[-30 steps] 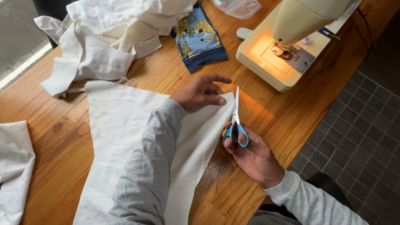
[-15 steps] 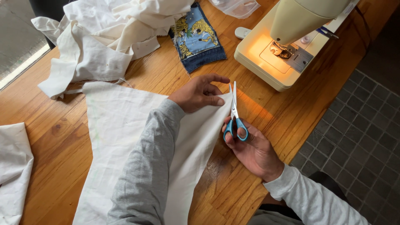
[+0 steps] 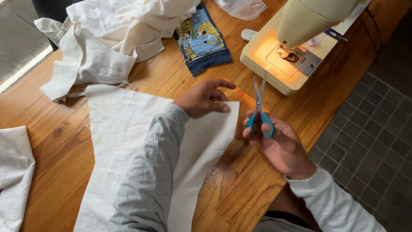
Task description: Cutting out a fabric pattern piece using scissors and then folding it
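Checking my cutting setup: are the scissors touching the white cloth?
No, the scissors in the right hand are held beside the white cloth, off its edge.

sewing machine [image 3: 296, 47] beyond bare wood

— What do I have around the table [image 3: 56, 141]?

— From my feed, it's warm wood planks. Right of the table, I see a floor [image 3: 377, 120] of small dark grey tiles.

— Any light?

— Beyond the table's upper left edge I make out a pale strip [image 3: 21, 71], daylit. A lamp glows yellow on the sewing machine [image 3: 296, 43], on the table's far right.
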